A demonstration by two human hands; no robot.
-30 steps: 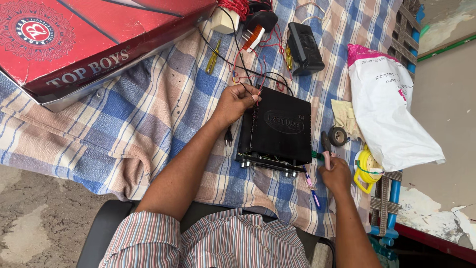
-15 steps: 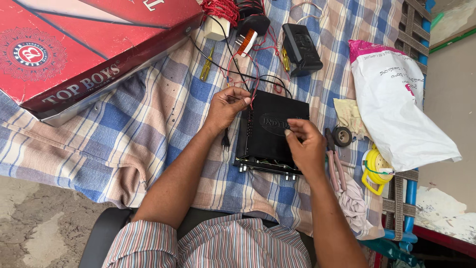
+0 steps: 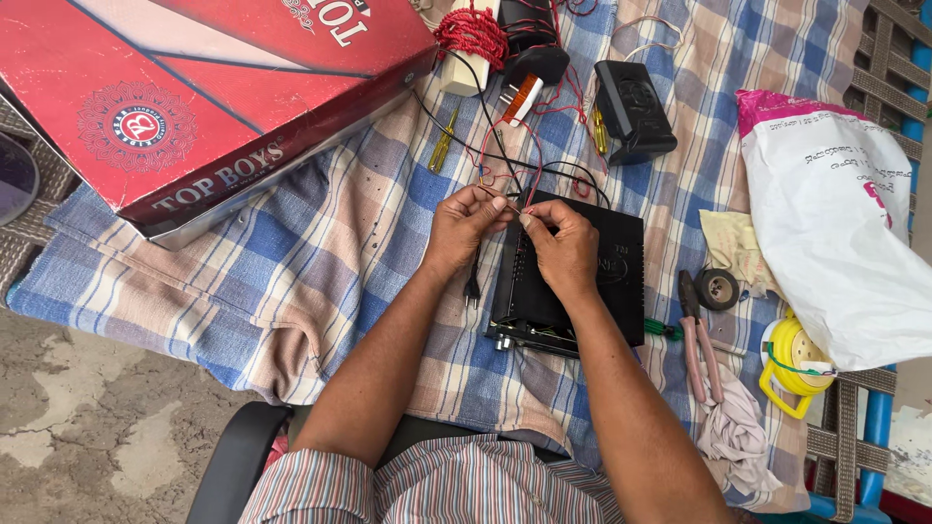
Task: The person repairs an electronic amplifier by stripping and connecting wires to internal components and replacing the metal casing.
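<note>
A black amplifier box [image 3: 607,291] lies on a blue and beige checked cloth [image 3: 291,252]. My left hand [image 3: 464,228] and my right hand [image 3: 558,245] meet just above the box's far left corner. Both pinch thin red and black wires [image 3: 513,160] between thumb and forefinger, fingertips nearly touching. The wires run up to a coil of red wire [image 3: 471,34] and a plug [image 3: 519,97] at the far edge. A small black two-pin plug [image 3: 473,288] lies under my left wrist.
A big red cardboard box [image 3: 194,107] fills the far left. A yellow screwdriver [image 3: 443,144], a small black speaker [image 3: 636,109], a white plastic bag [image 3: 835,223], black tape roll [image 3: 719,288], pink-handled pliers [image 3: 697,340] and a yellow reel [image 3: 796,364] lie around.
My right hand left the pliers at the right, crossed over the black box and joined my left hand on the wires. The view shifted slightly downward.
</note>
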